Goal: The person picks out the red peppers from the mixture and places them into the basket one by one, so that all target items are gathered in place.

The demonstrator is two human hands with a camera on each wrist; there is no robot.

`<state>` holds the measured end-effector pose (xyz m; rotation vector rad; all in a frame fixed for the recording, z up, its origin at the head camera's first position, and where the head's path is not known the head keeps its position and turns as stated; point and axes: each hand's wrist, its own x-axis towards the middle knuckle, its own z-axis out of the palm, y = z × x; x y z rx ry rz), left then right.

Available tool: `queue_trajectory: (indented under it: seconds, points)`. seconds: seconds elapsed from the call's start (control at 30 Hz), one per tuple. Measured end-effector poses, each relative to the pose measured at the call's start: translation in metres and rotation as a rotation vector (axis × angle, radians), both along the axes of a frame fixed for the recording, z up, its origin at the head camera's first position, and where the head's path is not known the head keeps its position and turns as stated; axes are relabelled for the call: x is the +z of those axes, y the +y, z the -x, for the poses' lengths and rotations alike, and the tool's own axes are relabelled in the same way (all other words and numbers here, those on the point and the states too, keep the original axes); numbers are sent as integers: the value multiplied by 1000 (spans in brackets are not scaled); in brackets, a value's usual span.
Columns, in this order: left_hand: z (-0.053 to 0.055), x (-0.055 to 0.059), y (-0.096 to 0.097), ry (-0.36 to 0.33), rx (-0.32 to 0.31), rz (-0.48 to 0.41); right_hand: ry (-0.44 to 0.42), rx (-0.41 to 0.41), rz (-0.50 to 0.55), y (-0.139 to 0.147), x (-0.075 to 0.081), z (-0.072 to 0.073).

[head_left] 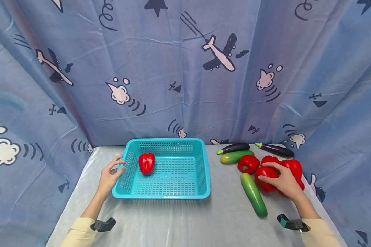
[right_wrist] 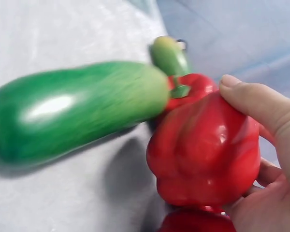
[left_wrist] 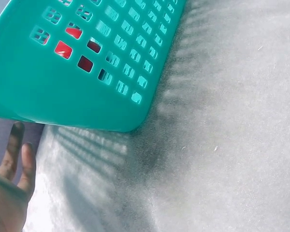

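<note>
My right hand (head_left: pixel 283 180) holds a red bell pepper (head_left: pixel 265 178), with the thumb on one side and the fingers around the other. In the right wrist view the thumb lies along the top of this bell pepper (right_wrist: pixel 208 150), while the fingers are partly hidden behind it. More red bell peppers (head_left: pixel 292 167) lie beneath and beside the hand. On the left, my left hand (head_left: pixel 109 176) is at the side rim of a turquoise basket (head_left: pixel 160 196), its fingers loosely spread. One red bell pepper (head_left: pixel 146 164) lies inside the basket, toward its left wall.
A green cucumber (head_left: pixel 254 195) lies just left of the held bell pepper. Behind are another cucumber (head_left: pixel 235 157), a red bell pepper (head_left: pixel 249 164) and two eggplants, one left (head_left: pixel 236 148) and one right (head_left: pixel 276 150). A patterned curtain (head_left: pixel 185 85) hangs behind the table.
</note>
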<state>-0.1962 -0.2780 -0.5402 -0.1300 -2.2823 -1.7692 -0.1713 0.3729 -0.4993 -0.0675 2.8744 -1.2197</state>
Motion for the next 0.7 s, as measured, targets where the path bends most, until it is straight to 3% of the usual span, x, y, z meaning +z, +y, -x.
queue_trajectory:
  seconds: [0.23, 0.43, 0.7]
  points:
    - [0, 0, -3, 23, -10, -7, 17, -90, 139, -6, 15, -8]
    - [-1, 1, -3, 9, -1, -1, 67, -99, 281, -14, 15, -5]
    - [-1, 1, 1, -7, -1, -24, -47, -57, 566, -32, 22, -1]
